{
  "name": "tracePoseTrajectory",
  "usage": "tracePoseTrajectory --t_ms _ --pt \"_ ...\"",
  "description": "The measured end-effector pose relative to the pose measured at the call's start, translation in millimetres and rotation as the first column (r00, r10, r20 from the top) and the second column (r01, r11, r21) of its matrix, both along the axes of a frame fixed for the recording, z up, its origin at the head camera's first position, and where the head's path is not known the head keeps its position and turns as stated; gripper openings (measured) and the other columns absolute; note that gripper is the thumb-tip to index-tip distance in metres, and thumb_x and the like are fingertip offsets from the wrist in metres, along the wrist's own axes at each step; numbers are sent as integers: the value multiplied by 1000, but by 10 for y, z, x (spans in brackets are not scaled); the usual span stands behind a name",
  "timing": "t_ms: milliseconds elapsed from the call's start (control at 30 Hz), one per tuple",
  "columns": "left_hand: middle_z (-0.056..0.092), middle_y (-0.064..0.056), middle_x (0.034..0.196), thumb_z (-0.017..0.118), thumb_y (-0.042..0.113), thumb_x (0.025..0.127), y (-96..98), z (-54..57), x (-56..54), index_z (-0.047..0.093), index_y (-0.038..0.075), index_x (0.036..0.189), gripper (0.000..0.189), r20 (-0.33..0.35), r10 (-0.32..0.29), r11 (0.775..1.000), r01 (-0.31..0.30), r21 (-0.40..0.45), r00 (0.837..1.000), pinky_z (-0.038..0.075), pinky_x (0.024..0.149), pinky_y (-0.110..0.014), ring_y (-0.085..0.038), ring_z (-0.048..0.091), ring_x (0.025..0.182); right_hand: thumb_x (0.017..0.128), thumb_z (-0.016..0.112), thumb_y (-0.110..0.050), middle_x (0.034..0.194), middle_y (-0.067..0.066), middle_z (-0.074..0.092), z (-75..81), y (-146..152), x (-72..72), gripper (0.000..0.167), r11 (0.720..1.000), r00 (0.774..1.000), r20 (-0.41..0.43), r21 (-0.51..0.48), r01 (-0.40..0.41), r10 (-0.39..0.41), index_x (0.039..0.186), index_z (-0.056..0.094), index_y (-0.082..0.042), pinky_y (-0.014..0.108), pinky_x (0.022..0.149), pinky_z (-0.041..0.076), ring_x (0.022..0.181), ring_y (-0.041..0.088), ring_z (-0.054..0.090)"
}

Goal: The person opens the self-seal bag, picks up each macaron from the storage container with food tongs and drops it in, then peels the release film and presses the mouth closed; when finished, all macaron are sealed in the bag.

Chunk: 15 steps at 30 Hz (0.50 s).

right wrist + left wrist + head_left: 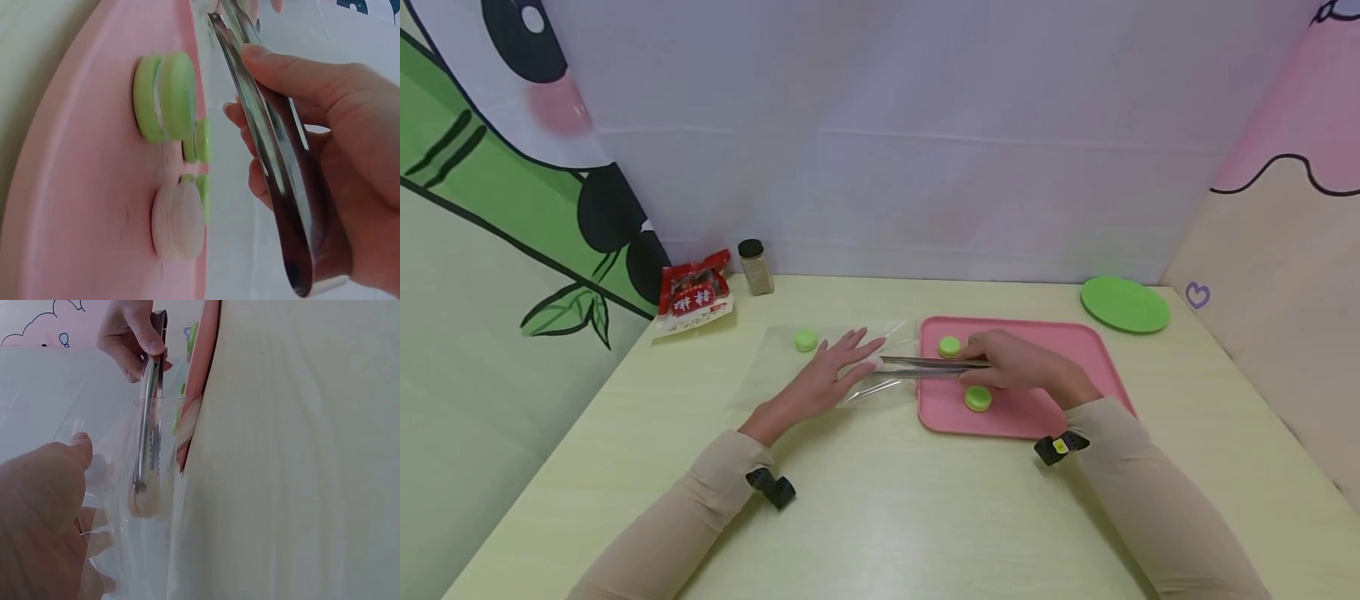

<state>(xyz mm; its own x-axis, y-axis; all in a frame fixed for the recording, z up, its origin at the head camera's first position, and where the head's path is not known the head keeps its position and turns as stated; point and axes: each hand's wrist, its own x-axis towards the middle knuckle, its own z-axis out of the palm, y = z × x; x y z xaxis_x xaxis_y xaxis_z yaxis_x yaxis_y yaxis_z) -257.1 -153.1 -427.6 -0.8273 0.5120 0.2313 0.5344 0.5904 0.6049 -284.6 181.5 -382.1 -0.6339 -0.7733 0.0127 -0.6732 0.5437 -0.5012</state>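
Observation:
My right hand [1011, 360] grips metal tongs [932, 367] above the pink tray [1075, 333]. A pale macaron [145, 501] sits at the tong tips, seen through the clear plastic bag [134, 556]. My left hand [823, 379] is at the bag, fingers spread and straight in the head view; some fingers show through the film in the left wrist view. One green macaron [806, 340] lies at the bag's far left part. On the tray are green macarons [977, 398] and, in the right wrist view, another pale macaron [178, 219], hidden in the head view.
A green plate [1125, 304] lies at the table's back right corner. At the back left stand a red and white food packet [695, 292] and a small jar with a black lid [756, 267]. A white printed cloth [880, 192] hangs behind the table.

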Motion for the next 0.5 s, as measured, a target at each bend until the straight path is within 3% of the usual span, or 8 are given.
tracePoseTrajectory --t_ms 167,500 --pt "31 -18 159 50 36 106 -1 5 -3 47 20 151 48 -14 -9 1000 9 -1 1000 5 115 -67 -40 20 149 96 71 -20 73 -4 51 8 -169 -14 8 1000 1000 -32 1 0 0 94 73 -12 28 60 43 68 14 47" --pt "30 -16 160 49 36 107 -9 -4 -5 47 22 152 47 -11 -12 1000 12 -3 1000 6 115 -66 -39 19 149 95 72 -22 67 -4 47 -17 -520 -59 12 999 998 43 -14 46 -45 86 71 -14 25 59 38 63 10 42"
